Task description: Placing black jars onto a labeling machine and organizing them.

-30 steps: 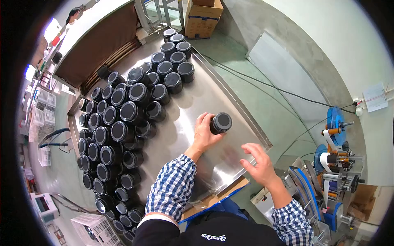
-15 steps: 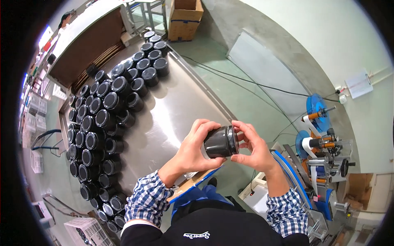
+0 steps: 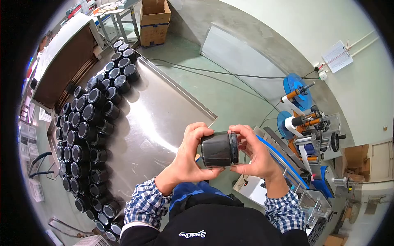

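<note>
One dark jar (image 3: pixel 215 151) right up front, tipped sideways in midair near the right corner of the metal desk (image 3: pixel 141 153), lid (image 3: pixel 234 147) facing right. Left hand (image 3: pixel 184 158) is clamped round the base end, thumb below and fingers on top; right hand (image 3: pixel 262 160) grips the lid end the same way. Checked sleeves (image 3: pixel 143 203) on both arms, btw. Past that, a whole crowd of lidded jars (image 3: pixel 84 130) is packed along the desk's left side, mostly upright. Off to the right there's a machine (image 3: pixel 310 145) with blue discs (image 3: pixel 301 100) and white rolls (image 3: pixel 289 124). Further back: a black cable (image 3: pixel 246 76), a pale leaning panel (image 3: pixel 238 51) and an open cardboard box (image 3: pixel 155 35).
</note>
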`<state>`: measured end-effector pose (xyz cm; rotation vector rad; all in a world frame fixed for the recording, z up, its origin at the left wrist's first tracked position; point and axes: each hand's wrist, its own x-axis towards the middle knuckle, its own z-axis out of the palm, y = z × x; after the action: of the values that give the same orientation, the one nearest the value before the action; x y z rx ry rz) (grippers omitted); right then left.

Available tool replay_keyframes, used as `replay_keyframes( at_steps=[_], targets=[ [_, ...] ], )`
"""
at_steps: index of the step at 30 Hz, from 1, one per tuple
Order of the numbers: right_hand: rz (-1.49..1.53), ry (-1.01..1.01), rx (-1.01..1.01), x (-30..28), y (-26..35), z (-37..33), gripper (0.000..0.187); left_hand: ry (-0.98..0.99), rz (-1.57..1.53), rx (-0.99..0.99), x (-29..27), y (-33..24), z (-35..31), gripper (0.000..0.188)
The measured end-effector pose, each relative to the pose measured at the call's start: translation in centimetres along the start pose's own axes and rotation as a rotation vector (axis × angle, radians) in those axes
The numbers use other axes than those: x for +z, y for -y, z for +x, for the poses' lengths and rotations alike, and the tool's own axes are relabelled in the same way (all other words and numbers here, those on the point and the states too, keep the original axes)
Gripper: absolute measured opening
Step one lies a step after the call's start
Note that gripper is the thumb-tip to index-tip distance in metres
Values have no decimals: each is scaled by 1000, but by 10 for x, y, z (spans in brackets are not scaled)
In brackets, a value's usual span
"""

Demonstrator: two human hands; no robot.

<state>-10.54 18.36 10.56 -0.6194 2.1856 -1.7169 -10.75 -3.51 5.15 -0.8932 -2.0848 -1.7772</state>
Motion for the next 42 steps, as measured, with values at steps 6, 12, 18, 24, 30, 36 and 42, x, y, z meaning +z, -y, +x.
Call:
replay_keyframes(
  at_steps=[6, 12, 18, 24, 30, 36, 42],
  targets=[
    [-89, -46, -24, -1, 6, -7, 84, -26, -14, 94, 7, 4, 1, 84],
    [-8, -150, 63, -6, 5, -24, 87, 15, -259, -10, 25, 6, 6, 85],
    [86, -272, 179, -6, 9, -41, 87, 53, -459, -151, 42, 1, 11, 79],
    [132, -355, 199, -4, 11, -50, 84, 110, -483, -190, 50, 3, 15, 79],
    [178, -381, 210, -2, 11, -49, 81, 98, -509, -239, 54, 1, 17, 78],
    [236, -374, 238, -4, 8, -45, 80, 74, -501, -292, 53, 3, 14, 78],
    [263, -335, 222, -4, 4, -38, 83, 18, -454, -272, 51, 2, 10, 78]
  ],
)
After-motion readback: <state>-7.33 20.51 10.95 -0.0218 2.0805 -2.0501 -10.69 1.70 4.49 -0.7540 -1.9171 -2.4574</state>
